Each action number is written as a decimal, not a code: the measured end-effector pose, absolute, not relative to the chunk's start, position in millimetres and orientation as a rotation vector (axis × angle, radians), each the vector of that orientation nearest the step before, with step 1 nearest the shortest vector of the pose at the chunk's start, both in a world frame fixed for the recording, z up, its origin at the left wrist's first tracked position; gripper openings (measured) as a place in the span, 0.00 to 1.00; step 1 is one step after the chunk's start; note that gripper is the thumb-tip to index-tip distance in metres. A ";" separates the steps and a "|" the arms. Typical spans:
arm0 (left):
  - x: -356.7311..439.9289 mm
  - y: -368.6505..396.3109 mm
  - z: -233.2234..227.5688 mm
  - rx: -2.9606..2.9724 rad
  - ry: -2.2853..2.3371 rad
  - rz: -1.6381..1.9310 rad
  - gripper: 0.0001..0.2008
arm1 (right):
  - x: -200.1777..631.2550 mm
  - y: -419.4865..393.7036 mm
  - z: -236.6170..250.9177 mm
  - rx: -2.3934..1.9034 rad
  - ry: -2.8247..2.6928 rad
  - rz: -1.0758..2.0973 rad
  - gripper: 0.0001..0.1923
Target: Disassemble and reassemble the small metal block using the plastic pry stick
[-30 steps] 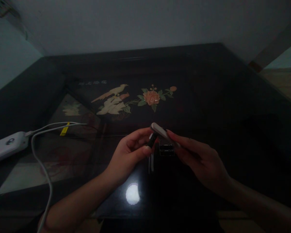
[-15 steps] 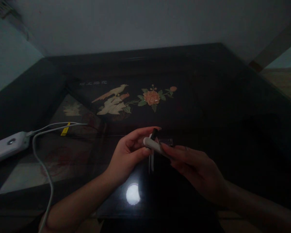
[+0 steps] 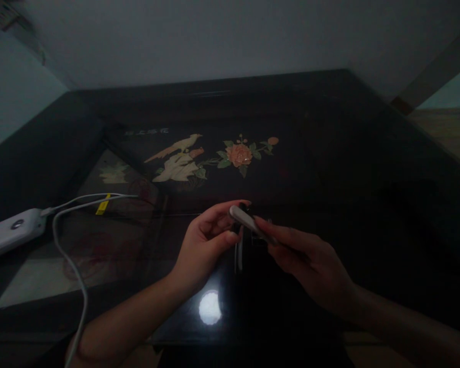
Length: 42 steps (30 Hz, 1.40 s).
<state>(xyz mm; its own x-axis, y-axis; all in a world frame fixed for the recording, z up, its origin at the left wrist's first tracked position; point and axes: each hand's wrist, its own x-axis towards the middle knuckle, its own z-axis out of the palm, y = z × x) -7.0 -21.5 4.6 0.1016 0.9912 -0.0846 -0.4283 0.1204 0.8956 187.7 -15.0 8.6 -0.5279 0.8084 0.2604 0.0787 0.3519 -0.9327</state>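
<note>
Both hands are up over the near edge of the tabletop [image 3: 368,168], close together in dim light. The right hand [image 3: 310,260] pinches a slim white piece [image 3: 247,221] by its lower end, fingers closed round it, so its rounded tip pokes up and to the left. The left hand [image 3: 205,243] has thumb and forefinger closed on a small dark part [image 3: 244,210] just behind that tip; whether the two pieces touch I can't tell in this gloom.

The white piece looks light, rigid and smooth, probably plastic, so likely a bit slick. A fingertip pinch along its long sides near the middle should suit it; it seems too thin to take much bending.

Compared with half a second ago, the white piece has lifted slightly and tilted, its tip now higher and nearer the left forefinger. A full second back it sat higher and more to the right.

Off by the left edge lies a white power bank [image 3: 9,232], its cable [image 3: 71,266] trailing toward the near edge.
</note>
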 end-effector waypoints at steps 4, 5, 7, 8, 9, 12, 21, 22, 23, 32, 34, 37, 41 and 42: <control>-6.1 -22.1 5.0 0.837 0.908 1.274 0.20 | 187.2 -14.6 8.7 -0.704 -1.909 1.227 0.28; -6.1 -22.3 5.1 0.839 0.910 1.282 0.20 | 187.3 -14.7 8.5 -0.727 -1.907 1.215 0.27; -6.2 -22.6 5.0 0.838 0.905 1.292 0.20 | 187.6 -15.1 7.9 -0.780 -1.909 1.194 0.26; -6.3 -22.7 4.7 0.840 0.901 1.296 0.20 | 187.7 -15.3 7.6 -0.788 -1.918 1.188 0.26; -6.4 -22.7 4.3 0.845 0.895 1.298 0.19 | 187.6 -15.4 7.2 -0.778 -1.931 1.186 0.26; -6.6 -22.8 2.6 0.855 0.846 1.300 0.18 | 186.6 -14.5 6.2 -0.704 -1.960 1.178 0.26; -6.4 -24.7 3.8 0.871 0.755 1.305 0.18 | 187.3 -13.1 4.9 -0.665 -1.961 1.178 0.27; -6.2 -24.9 4.1 0.860 0.751 1.302 0.18 | 187.6 -13.0 5.0 -0.689 -1.954 1.161 0.27; -6.1 -25.0 4.3 0.848 0.750 1.301 0.17 | 187.9 -13.0 5.4 -0.724 -1.938 1.143 0.26; -5.9 -24.4 3.6 0.854 0.773 1.302 0.18 | 187.7 -11.6 4.5 -0.751 -1.921 1.145 0.26; -6.1 -24.9 3.1 0.845 0.766 1.313 0.18 | 187.6 -11.6 3.8 -0.810 -1.879 1.128 0.27; -7.2 -25.1 3.2 0.860 0.755 1.316 0.18 | 188.5 -12.7 4.0 -0.726 -1.925 1.139 0.28; -7.8 -25.2 4.3 0.881 0.768 1.304 0.18 | 190.2 -13.1 4.2 -0.697 -1.961 1.120 0.27; -7.6 -25.3 4.6 0.871 0.769 1.307 0.18 | 190.3 -12.8 4.0 -0.741 -1.944 1.104 0.27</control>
